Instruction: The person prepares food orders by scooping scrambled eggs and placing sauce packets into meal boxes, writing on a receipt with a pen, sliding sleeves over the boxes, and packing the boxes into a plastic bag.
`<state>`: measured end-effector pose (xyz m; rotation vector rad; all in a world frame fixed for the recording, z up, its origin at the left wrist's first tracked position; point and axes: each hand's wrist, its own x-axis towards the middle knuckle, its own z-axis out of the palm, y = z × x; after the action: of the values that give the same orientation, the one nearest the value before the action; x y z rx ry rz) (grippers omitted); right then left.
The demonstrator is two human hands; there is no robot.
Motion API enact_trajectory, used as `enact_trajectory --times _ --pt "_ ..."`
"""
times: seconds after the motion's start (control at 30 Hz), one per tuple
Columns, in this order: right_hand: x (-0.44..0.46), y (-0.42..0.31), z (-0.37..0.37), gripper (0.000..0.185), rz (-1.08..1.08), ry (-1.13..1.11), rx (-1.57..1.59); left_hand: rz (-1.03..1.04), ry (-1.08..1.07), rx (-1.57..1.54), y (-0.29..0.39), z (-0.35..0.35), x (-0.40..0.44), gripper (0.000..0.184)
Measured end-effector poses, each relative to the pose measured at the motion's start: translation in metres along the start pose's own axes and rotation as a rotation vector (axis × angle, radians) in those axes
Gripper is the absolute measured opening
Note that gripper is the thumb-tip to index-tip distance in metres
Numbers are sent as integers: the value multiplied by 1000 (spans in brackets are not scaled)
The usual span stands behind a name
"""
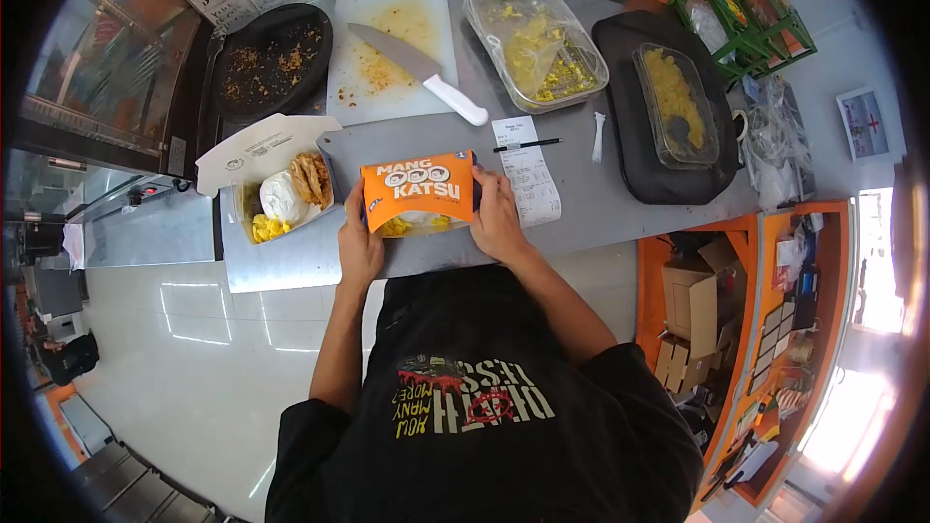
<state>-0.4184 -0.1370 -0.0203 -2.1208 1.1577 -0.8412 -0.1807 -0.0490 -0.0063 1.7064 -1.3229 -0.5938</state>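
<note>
Between my two hands is an orange food box (418,192) printed "Mang Katsu", its lid folded over and yellow food showing at the near gap. My left hand (360,244) grips the box's left side, fingers closed along it. On the right side my right hand (496,218) holds it the same way. Left of it stands a second food box (225,163) with its lid up, holding white rice (283,198), fried breaded pieces (311,179) and yellow food (269,228). A receipt (528,179) with a black pen (528,145) across it lies beyond my right hand.
Behind the boxes, a knife (417,66) rests on a white cutting board (351,87). A dark crumb-covered tray (237,102) is left of it. Rightward are a clear tub (494,77) and a black tray (644,179) bearing a clear container (675,107). Orange shelves (741,242) hold cardboard boxes.
</note>
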Motion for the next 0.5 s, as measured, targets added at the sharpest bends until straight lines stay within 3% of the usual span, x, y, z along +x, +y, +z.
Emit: enact_trajectory --times 0.07,0.17,0.27,0.4,0.5 --pt "0 2 -8 66 28 -92 74 61 -114 -66 -8 -11 3 64" --pt "9 -2 -32 62 226 -288 552 18 -364 -104 15 -36 6 72" --pt "19 -13 -38 62 534 -270 794 -147 -376 -281 4 -37 11 67" --pt "20 -21 -19 65 509 -293 501 -338 -231 -309 24 -22 15 58" --pt "15 -28 -17 65 500 -281 389 -259 -145 -252 11 -1 10 56"
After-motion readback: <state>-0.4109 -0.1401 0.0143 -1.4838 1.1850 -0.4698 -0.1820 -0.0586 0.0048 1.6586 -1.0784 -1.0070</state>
